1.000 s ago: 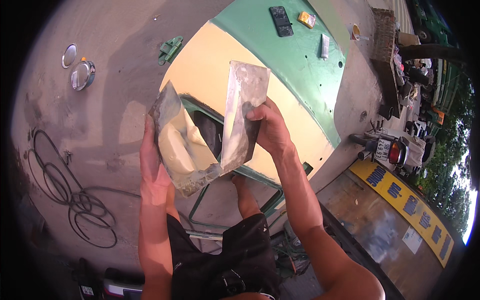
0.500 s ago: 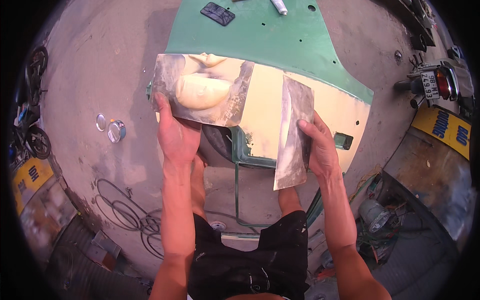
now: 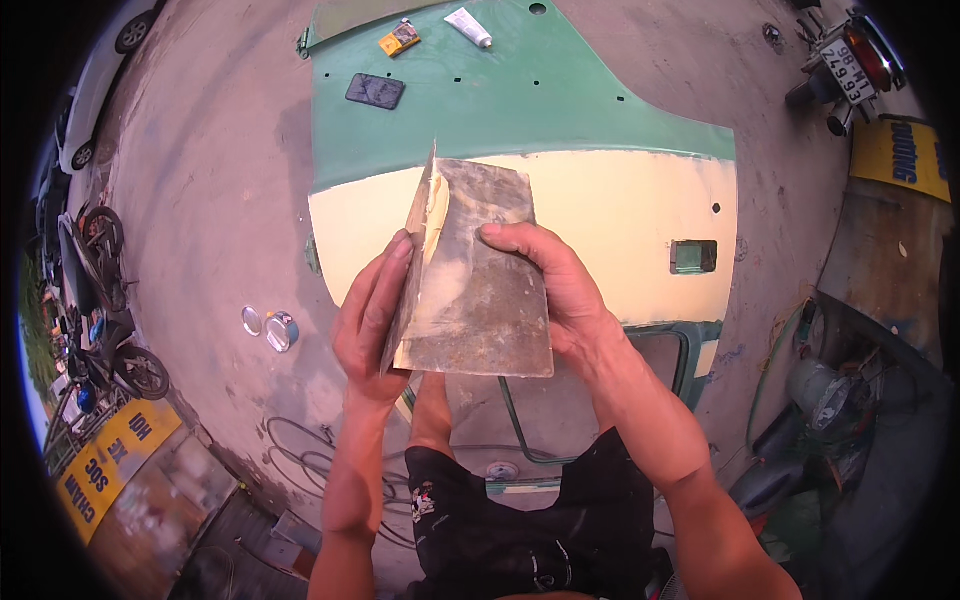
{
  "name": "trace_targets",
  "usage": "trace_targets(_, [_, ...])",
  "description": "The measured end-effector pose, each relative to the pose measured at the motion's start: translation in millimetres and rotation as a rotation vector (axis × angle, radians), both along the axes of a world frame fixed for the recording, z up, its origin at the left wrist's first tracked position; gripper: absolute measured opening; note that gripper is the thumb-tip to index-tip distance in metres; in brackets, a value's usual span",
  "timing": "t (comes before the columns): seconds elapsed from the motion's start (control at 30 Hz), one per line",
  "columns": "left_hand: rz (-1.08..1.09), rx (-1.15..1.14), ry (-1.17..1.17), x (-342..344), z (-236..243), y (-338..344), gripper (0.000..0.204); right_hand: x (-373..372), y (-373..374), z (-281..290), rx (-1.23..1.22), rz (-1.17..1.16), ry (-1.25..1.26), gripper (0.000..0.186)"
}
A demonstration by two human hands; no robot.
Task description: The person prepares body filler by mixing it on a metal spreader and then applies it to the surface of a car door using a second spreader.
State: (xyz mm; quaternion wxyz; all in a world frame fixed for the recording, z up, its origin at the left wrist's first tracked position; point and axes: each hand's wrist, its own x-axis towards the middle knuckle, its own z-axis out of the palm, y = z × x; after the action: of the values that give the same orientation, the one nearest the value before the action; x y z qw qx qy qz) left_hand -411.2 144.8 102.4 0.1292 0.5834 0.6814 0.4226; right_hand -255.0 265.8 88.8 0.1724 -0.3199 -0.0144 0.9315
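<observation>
My left hand point(image 3: 372, 310) is closed on a thin metal mixing plate point(image 3: 418, 215), now tipped up and seen almost edge-on. Cream putty point(image 3: 437, 205) shows along the line where this plate meets a second metal sheet. That sheet, a wide flat putty spreader point(image 3: 490, 310) with smeared grey faces, is gripped by my right hand point(image 3: 560, 285), its thumb lying on the upper face. Both metal pieces lean together like a V above the door. How much putty sits between them is hidden. Behind them lies a vehicle door panel point(image 3: 620, 215), green at the far part and cream nearer me.
On the green part rest a phone point(image 3: 376, 91), a white tube point(image 3: 469, 28) and a small yellow-and-brown pack point(image 3: 400, 39). A tin point(image 3: 282, 332) and its lid point(image 3: 251, 321) are on the ground at left, a coiled hose point(image 3: 300, 450) nearer. A motorbike point(image 3: 850, 70) stands far right.
The two metal pieces, held apart before, have come together. The left plate has turned from showing its putty mound to nearly edge-on. My view has shifted, bringing the pack into sight.
</observation>
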Motion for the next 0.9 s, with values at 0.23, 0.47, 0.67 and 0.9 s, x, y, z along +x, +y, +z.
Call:
trace_targets(0.23, [-0.152,-0.5,0.055,-4.2,1.3,-59.2,0.045,19.7,18.9,-91.2,0.118,-0.019,-0.154,0.042])
trace_targets(0.47, [0.41,-0.839,-1.049,-36.1,-71.9,-228.5,0.049,-11.1,56.1,-186.8,0.86,0.509,-0.621,0.047])
trace_targets(0.67, [0.572,-0.703,-1.98,-1.8,-104.6,-335.8,0.072,-116.7,6.8,-277.2,2.181,1.091,-1.189,0.052])
trace_targets(0.9, [0.521,-0.689,-2.289,24.0,-117.5,-371.0,0.075,-126.1,-51.5,-291.4,2.088,1.082,-1.364,0.054])
